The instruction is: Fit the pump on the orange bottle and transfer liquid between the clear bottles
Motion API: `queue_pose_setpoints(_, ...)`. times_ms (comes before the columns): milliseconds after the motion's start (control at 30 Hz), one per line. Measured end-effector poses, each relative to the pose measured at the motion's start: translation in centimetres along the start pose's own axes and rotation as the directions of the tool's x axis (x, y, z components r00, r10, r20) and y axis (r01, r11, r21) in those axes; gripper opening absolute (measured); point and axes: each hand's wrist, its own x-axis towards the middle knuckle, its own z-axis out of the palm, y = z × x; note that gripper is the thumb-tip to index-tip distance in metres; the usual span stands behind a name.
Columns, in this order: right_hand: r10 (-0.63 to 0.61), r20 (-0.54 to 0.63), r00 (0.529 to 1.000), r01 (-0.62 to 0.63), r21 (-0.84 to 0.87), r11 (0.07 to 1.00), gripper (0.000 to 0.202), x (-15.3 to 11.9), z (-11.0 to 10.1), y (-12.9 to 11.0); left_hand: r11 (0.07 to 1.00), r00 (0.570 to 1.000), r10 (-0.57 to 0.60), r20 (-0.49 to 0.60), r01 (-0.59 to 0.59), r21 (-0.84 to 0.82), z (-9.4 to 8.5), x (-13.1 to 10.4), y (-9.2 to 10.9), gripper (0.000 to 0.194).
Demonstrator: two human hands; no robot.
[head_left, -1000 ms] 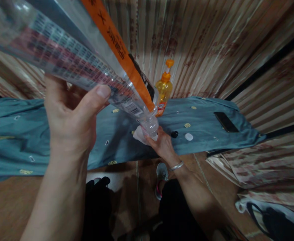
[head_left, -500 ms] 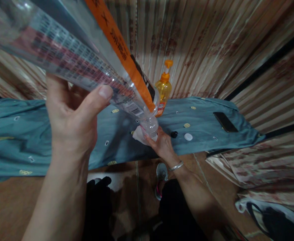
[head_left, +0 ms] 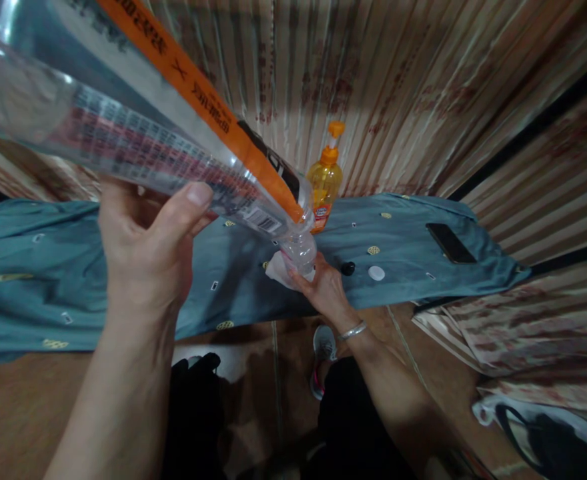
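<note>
My left hand is wrapped around a large clear plastic bottle with an orange, white and printed label. The bottle is tilted, its base up at the left and its neck down at the right. Just under that neck stands a small clear bottle, gripped low down by my right hand. The two mouths meet or overlap; I cannot tell whether liquid flows. A crumpled white tissue lies by the small bottle, partly hidden by it and my right fingers.
An orange pump bottle stands behind the small bottle. To the right lie a small black cap, a white round lid and a black phone on the teal cloth. Curtains hang behind.
The large bottle has shifted slightly left and turned a little, showing more of its orange band. My left hand moved with it. My right hand and the small bottle stay put.
</note>
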Motion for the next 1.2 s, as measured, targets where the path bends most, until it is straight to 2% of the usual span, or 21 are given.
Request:
queue_pose_setpoints(167,0.013,-0.011,1.000,-0.013,0.024,1.000,0.054,0.0,-0.1,-0.1,0.996,0.993,-0.092,-0.071,0.091,-0.025,-0.6,-0.6,-0.2,0.051)
queue_pose_setpoints(333,0.010,-0.006,1.000,-0.010,0.035,0.999,0.054,-0.1,-0.3,0.0,0.980,0.967,-0.196,-0.163,0.187,-0.067,-1.2,-1.1,-0.6,0.047)
queue_pose_setpoints(467,0.011,-0.002,1.000,-0.010,0.041,0.999,0.051,-0.1,-0.5,-0.2,0.957,0.947,-0.274,-0.169,0.250,-0.150,-1.8,-1.7,-1.2,0.034)
queue_pose_setpoints(633,0.018,0.013,1.000,-0.019,0.045,0.999,0.051,-0.1,-1.0,-0.5,0.903,0.880,-0.423,-0.216,0.390,-0.179,-2.7,-2.1,-1.8,0.040)
queue_pose_setpoints(700,0.015,0.019,1.000,-0.016,0.043,0.999,0.050,-0.2,-1.2,-0.6,0.891,0.869,-0.442,-0.220,0.399,-0.216,-3.0,-2.2,-2.0,0.037)
queue_pose_setpoints(800,0.018,0.021,1.000,-0.019,0.037,0.999,0.049,-0.2,-1.4,-0.8,0.847,0.849,-0.503,-0.162,0.447,-0.288,-3.3,-2.4,-2.3,0.025)
queue_pose_setpoints(933,0.020,0.018,1.000,-0.020,0.036,0.999,0.048,-0.4,-1.5,-1.0,0.773,0.790,-0.589,-0.168,0.491,-0.401,-3.6,-2.8,-3.0,0.017)
queue_pose_setpoints(1200,-0.003,0.012,1.000,0.002,0.049,0.999,0.050,-0.4,-1.5,-0.9,0.652,0.676,-0.715,-0.179,0.552,-0.520,-3.7,-4.0,-4.7,0.017)
